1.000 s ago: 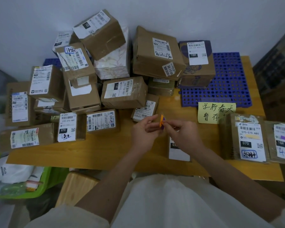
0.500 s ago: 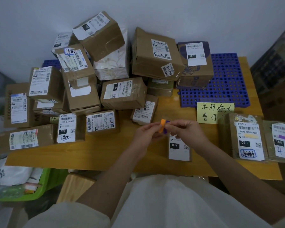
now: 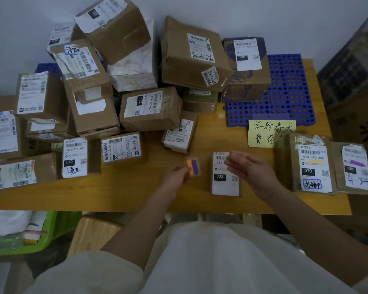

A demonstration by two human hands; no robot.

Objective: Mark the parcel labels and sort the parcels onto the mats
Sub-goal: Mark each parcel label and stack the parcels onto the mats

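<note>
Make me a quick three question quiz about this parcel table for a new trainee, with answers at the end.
1. True or false: the left hand holds an orange and purple sticker sheet.
2. Which code is printed on the parcel under the right hand? A) 122 B) 032 C) 15H
3. Fill in: the yellow note lies just in front of the blue ____.

Key: 1 true; 2 B; 3 mat.
</note>
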